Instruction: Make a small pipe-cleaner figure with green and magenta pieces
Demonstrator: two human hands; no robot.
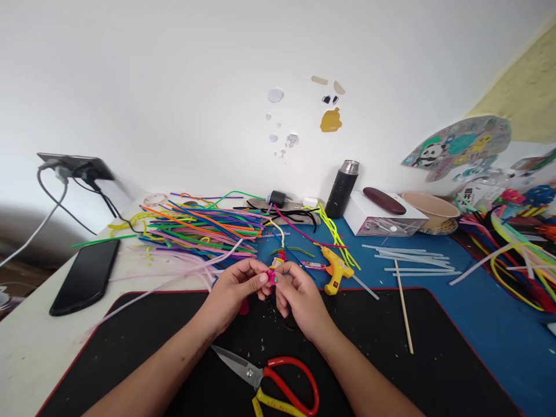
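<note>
Near the middle of the view, my left hand (244,285) pinches a small magenta fuzzy piece (271,277) between thumb and fingers. My right hand (297,289) grips the same piece from the other side, with a tiny green spot beside its fingertips. Both hands are over the far edge of the black mat (174,336). Just beyond the fingertips is a small red and yellow item, partly hidden. Under my left hand a dark pink piece (244,307) shows. Red-handled scissors (260,373) lie on the mat nearer to me, beside a yellow measuring tape (278,403).
Many coloured pipe cleaners (204,229) lie behind my left hand. A yellow glue gun (337,271), glue sticks (412,258) and a wooden stick (403,307) are at right. Behind stand a black flask (341,191) and a white box (382,217). A phone (86,277) lies left.
</note>
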